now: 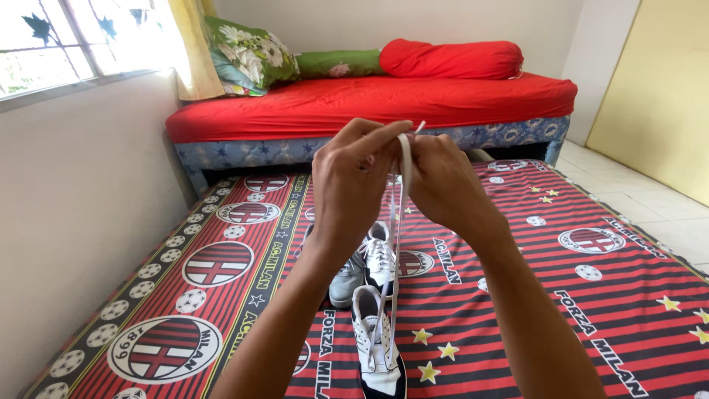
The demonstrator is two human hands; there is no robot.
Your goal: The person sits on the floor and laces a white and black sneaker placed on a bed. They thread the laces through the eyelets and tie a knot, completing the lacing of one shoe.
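- Left hand (348, 174), right hand (441, 181): fingers pinching a white lace (399, 222), hanging taut.
- Shoe (377, 343) lying at 6 o'clock; two more shoes (365, 262) beyond.
- Bed (369, 103) standing at 12 o'clock.

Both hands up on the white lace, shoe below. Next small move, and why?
Probably draw the flat white shoelace upward until taut. Left hand and right hand pinch its upper end together, and it hangs down to the white lace-up sneaker on the red-and-black striped mattress. How far it is threaded cannot be told.
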